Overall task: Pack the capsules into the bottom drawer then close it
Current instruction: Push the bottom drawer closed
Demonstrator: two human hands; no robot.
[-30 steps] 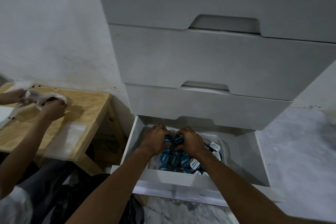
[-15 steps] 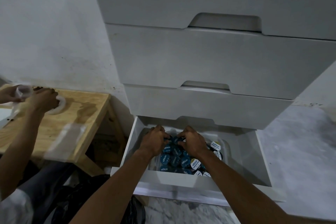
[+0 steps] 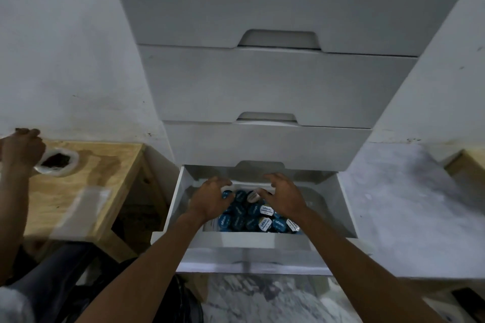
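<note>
Dozens of round capsules [image 3: 252, 217], mostly blue-lidded with a few white, fill the open bottom drawer [image 3: 346, 207], partly hidden under both hands. Left hand [image 3: 211, 198], at 9 o'clock of the pile, curls its fingers [image 3: 223, 183] on a white capsule; the right hand [image 3: 284, 198], at 2 o'clock, hovers spread, gripping nothing. At far 9 o'clock, another person's hand [image 3: 22, 149] rests on a plywood bench [image 3: 99, 165], blurred.
</note>
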